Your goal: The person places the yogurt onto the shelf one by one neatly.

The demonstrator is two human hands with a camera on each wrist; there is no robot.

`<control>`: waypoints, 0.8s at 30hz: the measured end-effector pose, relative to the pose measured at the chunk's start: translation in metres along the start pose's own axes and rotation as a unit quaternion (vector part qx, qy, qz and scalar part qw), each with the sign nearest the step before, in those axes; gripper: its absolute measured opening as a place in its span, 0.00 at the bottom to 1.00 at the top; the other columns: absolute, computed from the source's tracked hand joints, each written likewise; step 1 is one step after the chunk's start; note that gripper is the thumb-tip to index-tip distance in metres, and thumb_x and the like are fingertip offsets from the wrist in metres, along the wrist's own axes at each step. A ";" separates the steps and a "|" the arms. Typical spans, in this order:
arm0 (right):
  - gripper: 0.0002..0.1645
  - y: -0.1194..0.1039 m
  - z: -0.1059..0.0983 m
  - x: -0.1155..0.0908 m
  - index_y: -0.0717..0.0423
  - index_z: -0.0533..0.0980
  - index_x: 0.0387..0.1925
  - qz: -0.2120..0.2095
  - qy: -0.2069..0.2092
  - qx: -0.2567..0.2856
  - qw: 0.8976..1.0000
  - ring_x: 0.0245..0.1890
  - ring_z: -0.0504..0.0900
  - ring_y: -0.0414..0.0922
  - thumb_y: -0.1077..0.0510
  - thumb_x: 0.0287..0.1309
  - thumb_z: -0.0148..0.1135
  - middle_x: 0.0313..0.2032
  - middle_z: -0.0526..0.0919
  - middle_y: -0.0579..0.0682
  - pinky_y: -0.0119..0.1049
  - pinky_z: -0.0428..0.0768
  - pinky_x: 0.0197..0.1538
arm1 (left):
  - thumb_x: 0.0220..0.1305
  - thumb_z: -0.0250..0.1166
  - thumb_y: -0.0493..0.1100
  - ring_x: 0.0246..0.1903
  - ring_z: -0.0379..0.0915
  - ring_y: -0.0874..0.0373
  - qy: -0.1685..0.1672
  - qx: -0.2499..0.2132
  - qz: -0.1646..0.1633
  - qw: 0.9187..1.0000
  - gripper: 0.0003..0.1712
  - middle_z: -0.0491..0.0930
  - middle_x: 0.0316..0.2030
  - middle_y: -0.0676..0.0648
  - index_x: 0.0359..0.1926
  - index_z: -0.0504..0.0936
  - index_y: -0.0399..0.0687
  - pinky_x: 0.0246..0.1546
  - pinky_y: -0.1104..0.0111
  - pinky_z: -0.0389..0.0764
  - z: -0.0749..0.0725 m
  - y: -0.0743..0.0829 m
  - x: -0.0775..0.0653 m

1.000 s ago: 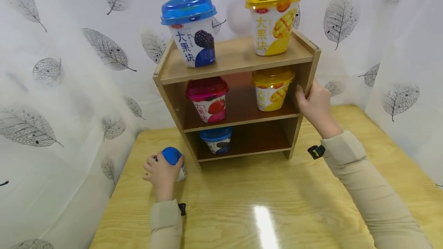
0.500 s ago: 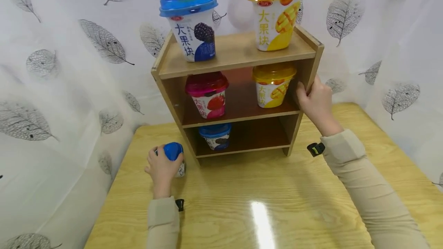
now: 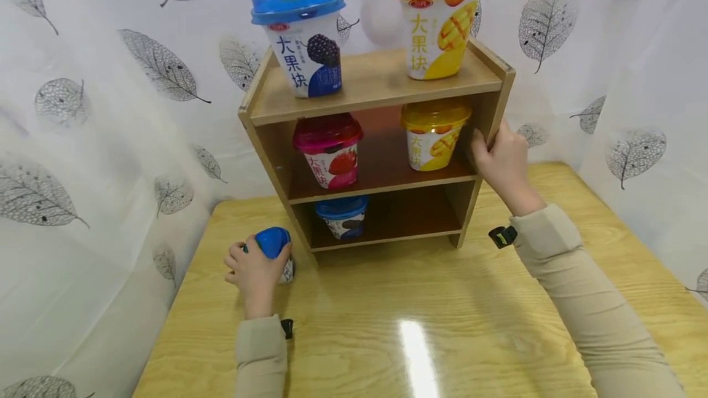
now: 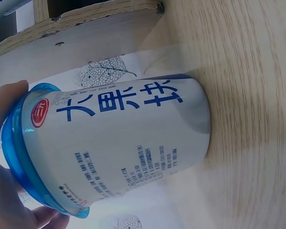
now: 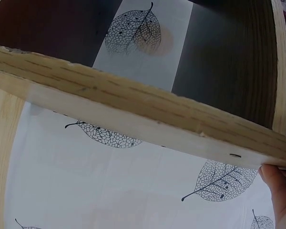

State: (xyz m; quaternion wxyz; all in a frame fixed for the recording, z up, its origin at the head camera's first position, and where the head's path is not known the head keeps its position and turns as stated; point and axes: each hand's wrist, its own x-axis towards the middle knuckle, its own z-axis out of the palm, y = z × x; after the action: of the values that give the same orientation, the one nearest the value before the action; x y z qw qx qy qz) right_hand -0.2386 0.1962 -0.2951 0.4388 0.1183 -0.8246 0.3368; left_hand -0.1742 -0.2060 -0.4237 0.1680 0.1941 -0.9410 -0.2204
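My left hand grips a white yogurt cup by its blue lid, left of the small wooden shelf. In the left wrist view the cup shows blue lettering, and its base is right at the tabletop. Fingers of the left hand curl over the lid's rim. My right hand holds the shelf's right side panel near mid-height, thumb toward the front edge and the other fingers hidden behind. In the right wrist view the panel's edge runs across, with the thumb against it.
On top of the shelf stand a blackberry cup and a mango cup. The middle level holds a strawberry cup and another mango cup. A blackberry cup sits at bottom left. A leaf-patterned curtain surrounds the table.
The head view has shifted slightly, so the shelf appears a little higher. Both hands keep their holds, the left on the yogurt cup and the right on the shelf panel.
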 end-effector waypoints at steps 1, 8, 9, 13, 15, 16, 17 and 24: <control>0.16 0.000 0.000 0.001 0.75 0.70 0.35 -0.001 0.000 -0.001 1.000 0.25 0.75 0.64 0.61 0.52 0.51 0.29 0.77 0.71 0.54 0.71 0.27 | 0.45 0.62 0.64 0.50 0.46 0.35 -0.001 -0.001 0.000 1.000 0.45 0.55 0.49 0.32 0.55 0.63 0.39 0.39 0.41 0.55 0.000 0.000 0.000; 0.15 0.001 0.000 0.001 0.75 0.70 0.34 0.005 -0.001 0.003 1.000 0.25 0.75 0.64 0.62 0.52 0.51 0.29 0.77 0.70 0.54 0.72 0.28 | 0.46 0.64 0.61 0.51 0.46 0.36 -0.006 -0.024 0.004 1.000 0.43 0.55 0.51 0.32 0.56 0.63 0.39 0.39 0.41 0.55 0.001 -0.001 0.001; 0.15 0.001 0.000 0.001 0.75 0.70 0.34 0.004 0.001 0.004 1.000 0.25 0.75 0.64 0.62 0.52 0.51 0.29 0.77 0.70 0.54 0.72 0.28 | 0.46 0.64 0.60 0.51 0.46 0.36 -0.007 -0.029 0.005 1.000 0.43 0.55 0.51 0.32 0.56 0.62 0.39 0.40 0.41 0.55 0.001 -0.001 0.001; 0.15 0.001 -0.001 0.003 0.75 0.70 0.34 -0.003 0.005 0.004 1.000 0.25 0.75 0.64 0.62 0.52 0.51 0.29 0.77 0.70 0.54 0.71 0.27 | 0.45 0.65 0.57 0.52 0.46 0.37 -0.007 -0.053 0.008 0.999 0.42 0.55 0.52 0.32 0.56 0.62 0.38 0.41 0.41 0.54 0.000 -0.001 0.001; 0.15 0.001 -0.001 0.004 0.75 0.70 0.34 -0.007 0.008 0.002 1.000 0.24 0.75 0.64 0.62 0.51 0.51 0.28 0.77 0.70 0.54 0.71 0.27 | 0.45 0.66 0.56 0.53 0.46 0.37 -0.008 -0.065 0.010 0.998 0.42 0.55 0.52 0.32 0.56 0.62 0.38 0.41 0.41 0.54 -0.001 -0.001 0.001; 0.15 0.001 -0.001 0.004 0.75 0.70 0.33 -0.008 0.009 0.002 1.000 0.24 0.75 0.64 0.62 0.51 0.51 0.28 0.77 0.70 0.54 0.71 0.27 | 0.45 0.66 0.56 0.53 0.46 0.37 -0.007 -0.071 0.011 0.997 0.42 0.55 0.52 0.32 0.56 0.62 0.38 0.41 0.41 0.54 -0.001 -0.002 0.001; 0.15 0.001 -0.001 0.004 0.74 0.70 0.33 -0.008 0.011 0.000 1.000 0.24 0.75 0.64 0.62 0.51 0.51 0.28 0.77 0.70 0.54 0.71 0.27 | 0.45 0.66 0.55 0.53 0.46 0.37 -0.008 -0.078 0.013 0.997 0.42 0.55 0.52 0.32 0.56 0.62 0.38 0.41 0.41 0.53 -0.002 -0.002 0.001; 0.14 0.000 -0.003 -0.001 0.74 0.70 0.34 0.004 0.001 0.003 1.000 0.25 0.75 0.64 0.62 0.52 0.51 0.28 0.78 0.70 0.54 0.71 0.27 | 0.44 0.68 0.52 0.51 0.53 0.36 -0.031 -0.120 0.009 0.992 0.43 0.52 0.55 0.33 0.58 0.60 0.39 0.44 0.41 0.53 -0.004 -0.008 -0.003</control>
State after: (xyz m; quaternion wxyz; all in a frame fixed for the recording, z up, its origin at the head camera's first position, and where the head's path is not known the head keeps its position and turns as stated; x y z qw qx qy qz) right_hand -0.2364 0.1979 -0.2945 0.4380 0.1157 -0.8235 0.3416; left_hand -0.1681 -0.2126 -0.4250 0.1630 0.1569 -0.9143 -0.3359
